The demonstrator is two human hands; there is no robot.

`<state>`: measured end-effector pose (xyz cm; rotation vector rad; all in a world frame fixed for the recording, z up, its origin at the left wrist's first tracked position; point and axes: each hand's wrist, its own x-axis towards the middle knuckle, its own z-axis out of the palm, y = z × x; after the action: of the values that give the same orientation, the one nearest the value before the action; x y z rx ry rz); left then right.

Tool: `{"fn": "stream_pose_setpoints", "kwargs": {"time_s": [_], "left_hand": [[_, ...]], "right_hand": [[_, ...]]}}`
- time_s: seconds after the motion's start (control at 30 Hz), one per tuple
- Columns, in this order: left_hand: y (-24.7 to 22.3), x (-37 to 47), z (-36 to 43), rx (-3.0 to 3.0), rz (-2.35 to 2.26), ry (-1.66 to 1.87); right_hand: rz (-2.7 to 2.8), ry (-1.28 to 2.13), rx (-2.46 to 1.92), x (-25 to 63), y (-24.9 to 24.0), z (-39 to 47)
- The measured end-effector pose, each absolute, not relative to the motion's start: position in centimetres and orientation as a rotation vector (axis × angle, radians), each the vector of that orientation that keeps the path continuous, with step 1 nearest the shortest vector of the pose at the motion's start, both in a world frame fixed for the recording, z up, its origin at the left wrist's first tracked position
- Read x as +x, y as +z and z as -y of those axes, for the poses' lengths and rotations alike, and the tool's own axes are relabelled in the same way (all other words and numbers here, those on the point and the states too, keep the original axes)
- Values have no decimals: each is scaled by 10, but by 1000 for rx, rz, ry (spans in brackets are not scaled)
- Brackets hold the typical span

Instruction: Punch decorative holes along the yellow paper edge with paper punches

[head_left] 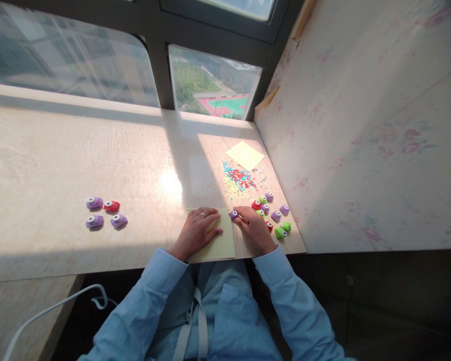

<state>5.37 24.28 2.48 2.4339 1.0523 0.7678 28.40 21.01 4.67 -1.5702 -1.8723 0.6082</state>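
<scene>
My left hand [200, 229] lies on a sheet of pale yellow paper [226, 240] at the front edge of the table, its fingers stretched out and pressing it down. By the paper's upper right corner, my right hand [254, 229] grips a small purple craft punch [233, 214] between thumb and fingers. Whether the paper's edge sits inside the punch's slot is too small to tell. Just right of that hand stand several more punches in purple, red and green, among them a green punch [280, 233].
Tiny red, blue and yellow paper cut-outs [240, 179] lie scattered beyond my right hand, below another yellow sheet [245, 155]. Far left sit several punches, including a red punch [111, 206]. A papered wall [361, 150] bounds the table [135, 150] on the right; windows stand behind.
</scene>
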Motion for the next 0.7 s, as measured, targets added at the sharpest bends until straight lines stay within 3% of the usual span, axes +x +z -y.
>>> {"fn": "stream_pose_setpoints", "kwargs": {"time_s": [0.7], "left_hand": [[26, 53, -242, 2398, -1055, 750]], "right_hand": [[1907, 654, -1597, 286, 59, -205]]}}
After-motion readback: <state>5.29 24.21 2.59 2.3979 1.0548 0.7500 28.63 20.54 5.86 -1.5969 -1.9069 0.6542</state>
